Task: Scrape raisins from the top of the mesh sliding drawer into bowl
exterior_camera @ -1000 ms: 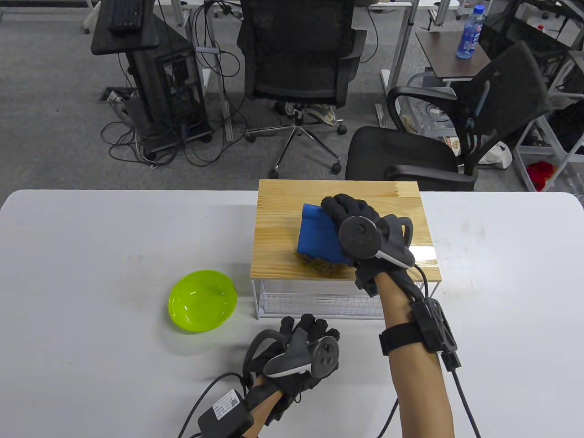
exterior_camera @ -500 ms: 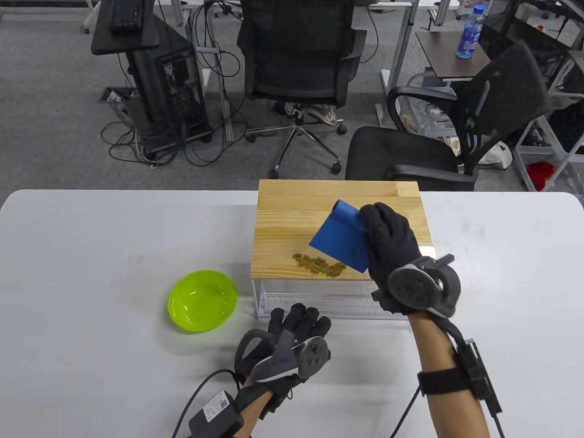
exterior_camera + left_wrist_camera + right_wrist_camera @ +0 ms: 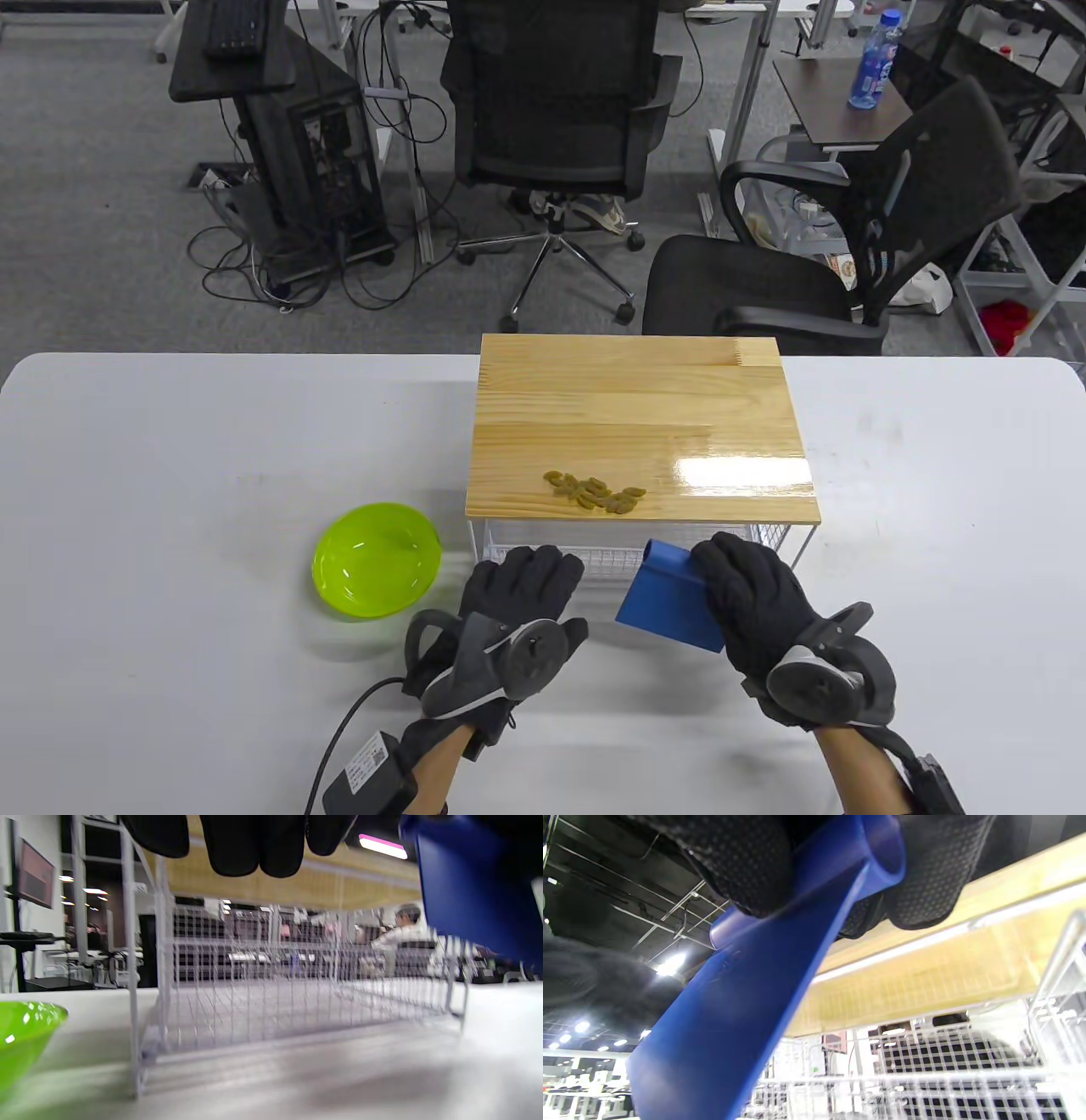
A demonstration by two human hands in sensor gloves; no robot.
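A small heap of raisins (image 3: 596,493) lies near the front edge of the wooden top (image 3: 636,399) of the white mesh drawer (image 3: 628,556). The lime green bowl (image 3: 377,559) stands on the table left of the drawer and shows nothing inside. My right hand (image 3: 751,594) grips a blue scraper (image 3: 666,598) by its rolled edge, held in front of the drawer, below the wooden top (image 3: 925,971); the scraper blade (image 3: 734,1018) fills the right wrist view. My left hand (image 3: 522,586) hovers flat with straight fingers (image 3: 250,844) before the mesh drawer front (image 3: 297,984), holding nothing.
The white table (image 3: 170,441) stretches to both sides of the drawer. Behind it stand black office chairs (image 3: 556,110), a computer stand (image 3: 280,127) with cables, and a side table with a water bottle (image 3: 874,59). The bowl rim (image 3: 25,1027) shows at the left wrist view's left edge.
My right hand has lifted the scraper off the wooden top and drawn it back down in front of the drawer. The raisins stay heaped near the front edge. My left hand moved forward and flattened.
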